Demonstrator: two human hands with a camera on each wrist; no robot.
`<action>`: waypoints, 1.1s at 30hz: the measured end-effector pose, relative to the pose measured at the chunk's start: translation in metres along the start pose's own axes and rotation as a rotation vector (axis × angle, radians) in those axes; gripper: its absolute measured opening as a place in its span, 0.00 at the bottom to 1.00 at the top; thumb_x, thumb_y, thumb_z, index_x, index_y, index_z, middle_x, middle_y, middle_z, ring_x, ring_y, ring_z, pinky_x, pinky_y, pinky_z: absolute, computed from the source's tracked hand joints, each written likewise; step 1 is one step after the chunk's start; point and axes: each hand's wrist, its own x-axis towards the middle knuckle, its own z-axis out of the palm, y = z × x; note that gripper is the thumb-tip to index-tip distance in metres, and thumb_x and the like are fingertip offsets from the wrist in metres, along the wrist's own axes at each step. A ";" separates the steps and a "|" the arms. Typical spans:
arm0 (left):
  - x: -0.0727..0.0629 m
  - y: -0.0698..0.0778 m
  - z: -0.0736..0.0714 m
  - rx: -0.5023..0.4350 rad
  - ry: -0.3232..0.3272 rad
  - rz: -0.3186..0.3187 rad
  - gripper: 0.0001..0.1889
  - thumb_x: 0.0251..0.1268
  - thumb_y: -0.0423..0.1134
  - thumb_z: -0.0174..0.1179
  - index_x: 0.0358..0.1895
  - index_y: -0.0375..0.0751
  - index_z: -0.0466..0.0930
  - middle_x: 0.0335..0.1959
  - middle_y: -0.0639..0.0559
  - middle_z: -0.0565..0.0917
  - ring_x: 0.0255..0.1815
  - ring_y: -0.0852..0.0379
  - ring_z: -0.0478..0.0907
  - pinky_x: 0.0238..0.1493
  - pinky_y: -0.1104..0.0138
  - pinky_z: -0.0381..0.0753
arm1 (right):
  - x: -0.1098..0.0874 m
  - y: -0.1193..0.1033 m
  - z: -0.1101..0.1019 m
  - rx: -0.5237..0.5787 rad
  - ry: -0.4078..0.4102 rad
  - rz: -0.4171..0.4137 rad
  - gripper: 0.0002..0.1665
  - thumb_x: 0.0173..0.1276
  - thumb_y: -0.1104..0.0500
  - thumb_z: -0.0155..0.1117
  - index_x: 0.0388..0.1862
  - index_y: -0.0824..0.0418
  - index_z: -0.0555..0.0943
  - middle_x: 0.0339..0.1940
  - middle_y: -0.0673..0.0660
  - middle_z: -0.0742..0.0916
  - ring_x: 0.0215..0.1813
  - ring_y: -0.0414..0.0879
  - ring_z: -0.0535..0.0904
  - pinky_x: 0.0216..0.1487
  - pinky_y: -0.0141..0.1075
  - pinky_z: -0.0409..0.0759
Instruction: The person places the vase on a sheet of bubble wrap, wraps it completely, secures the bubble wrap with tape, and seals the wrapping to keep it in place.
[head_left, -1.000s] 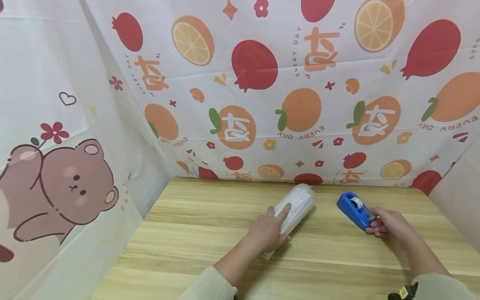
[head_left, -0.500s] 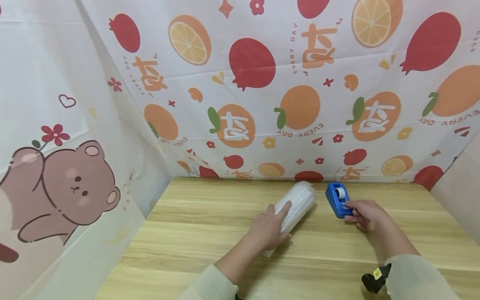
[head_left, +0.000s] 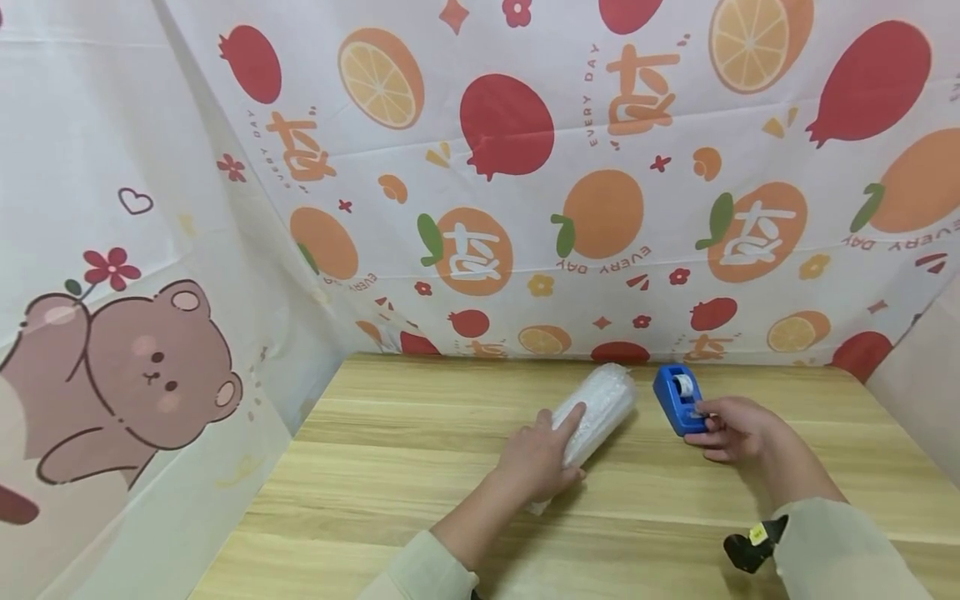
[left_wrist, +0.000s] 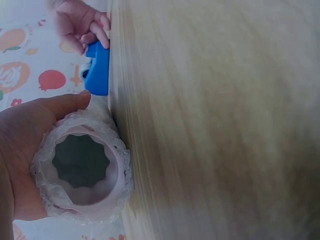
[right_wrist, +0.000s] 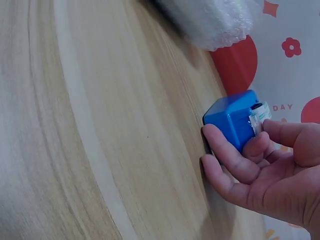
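Note:
My left hand (head_left: pixel 534 462) lies over a roll-shaped bundle in bubble wrap (head_left: pixel 600 408), gripping it against the wooden table. From the left wrist view, the near end of the bundle (left_wrist: pixel 120 185) shows a pale pink round rim inside the wrap, around a dark, scalloped opening. A blue tape dispenser (head_left: pixel 673 404) stands to the right of the bundle, holding a small roll of clear tape (head_left: pixel 683 385). My right hand (head_left: pixel 738 427) is at its front end. There, thumb and index finger pinch the tape's end (right_wrist: pixel 254 124), while the other fingers (right_wrist: pixel 227 150) reach along the blue body.
The wooden table (head_left: pixel 360 467) ends at the back against a white cloth with fruit prints (head_left: pixel 420 175). Another cloth with a bear print (head_left: pixel 157 367) hangs along the left side. A black strap piece with a yellow label (head_left: pixel 753 546) sits at my right cuff.
My right hand and the tape dispenser have moved left, closer to the bundle, and the dispenser has turned. In the last half second, both have barely moved. My left hand keeps its grip.

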 end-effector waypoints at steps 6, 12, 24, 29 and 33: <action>-0.001 0.000 -0.001 0.006 0.004 0.008 0.51 0.56 0.67 0.63 0.79 0.69 0.42 0.59 0.41 0.72 0.32 0.50 0.78 0.31 0.61 0.78 | -0.004 -0.005 -0.001 0.005 -0.014 0.015 0.21 0.80 0.52 0.43 0.58 0.66 0.56 0.31 0.56 0.78 0.48 0.56 0.87 0.54 0.54 0.80; -0.001 0.002 -0.003 0.014 0.001 0.007 0.51 0.56 0.67 0.63 0.79 0.68 0.42 0.59 0.42 0.72 0.33 0.50 0.79 0.31 0.61 0.79 | -0.008 -0.010 -0.001 0.011 -0.002 -0.004 0.24 0.81 0.49 0.42 0.60 0.67 0.57 0.36 0.57 0.77 0.48 0.56 0.87 0.57 0.59 0.77; -0.001 -0.002 0.001 -0.003 0.018 0.004 0.52 0.56 0.66 0.64 0.79 0.67 0.41 0.57 0.41 0.72 0.31 0.50 0.78 0.31 0.62 0.78 | -0.004 0.002 -0.003 0.087 -0.077 -0.080 0.18 0.79 0.54 0.39 0.39 0.64 0.74 0.33 0.53 0.85 0.48 0.51 0.87 0.54 0.49 0.82; 0.001 -0.002 0.002 -0.005 0.030 0.001 0.52 0.55 0.66 0.65 0.79 0.67 0.42 0.57 0.41 0.73 0.31 0.49 0.78 0.30 0.61 0.78 | -0.004 0.007 -0.003 0.142 -0.071 -0.104 0.20 0.79 0.53 0.39 0.38 0.63 0.75 0.35 0.54 0.87 0.48 0.51 0.87 0.56 0.48 0.81; 0.002 -0.001 0.004 0.007 0.026 -0.002 0.52 0.55 0.67 0.64 0.79 0.67 0.43 0.57 0.41 0.73 0.31 0.49 0.78 0.30 0.61 0.78 | -0.005 0.010 -0.002 0.137 -0.043 -0.110 0.23 0.80 0.45 0.41 0.40 0.62 0.75 0.34 0.51 0.86 0.48 0.50 0.88 0.55 0.46 0.82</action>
